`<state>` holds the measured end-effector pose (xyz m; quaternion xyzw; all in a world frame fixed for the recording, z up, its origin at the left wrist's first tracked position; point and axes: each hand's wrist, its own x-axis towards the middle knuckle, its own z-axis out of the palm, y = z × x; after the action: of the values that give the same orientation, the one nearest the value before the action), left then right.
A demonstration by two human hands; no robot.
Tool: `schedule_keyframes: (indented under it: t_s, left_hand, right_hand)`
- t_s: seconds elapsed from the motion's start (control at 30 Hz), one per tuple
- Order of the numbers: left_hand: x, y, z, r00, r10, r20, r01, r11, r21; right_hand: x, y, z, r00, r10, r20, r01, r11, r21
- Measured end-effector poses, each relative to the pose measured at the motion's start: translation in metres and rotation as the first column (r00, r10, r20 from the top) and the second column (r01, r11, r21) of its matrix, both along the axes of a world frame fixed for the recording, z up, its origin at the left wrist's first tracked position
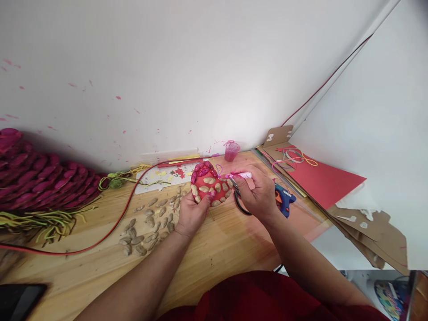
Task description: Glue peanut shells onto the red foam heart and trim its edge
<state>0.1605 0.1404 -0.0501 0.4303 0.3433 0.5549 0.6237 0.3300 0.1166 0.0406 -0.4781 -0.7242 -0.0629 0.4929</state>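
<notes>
My left hand [194,213] grips a round red piece [214,183] by its lower left edge, thumb on the front face. Unshelled peanuts sit on that face, tan over most of it and painted shiny magenta along the upper left edge. My right hand [259,191] is closed on a slim white tool with pink stains [243,175], its tip close to the piece's right edge. The tool's exact kind is not clear. Some fingertips are stained pink. Loose peanuts [150,220] lie on the wooden table [214,249] left of my left hand.
Behind the piece stands a plastic cup of pink paint [232,150]. A blue glue gun [285,200] lies right of my right hand. A red cable [117,223] crosses the table. Red paper [321,174] and cardboard [371,229] lie right; a magenta layered object [43,178] stands left.
</notes>
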Motion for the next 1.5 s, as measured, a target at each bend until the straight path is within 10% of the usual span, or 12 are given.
schedule_keyframes:
  t_s: [1.5]
  left_hand:
    - [0.0016,-0.0012,0.0065,0.999,-0.009,0.04,0.011,0.999,-0.052]
  right_hand:
    - [0.0012,-0.0088,-0.0024,0.99,-0.048,0.13,0.052,0.998,-0.027]
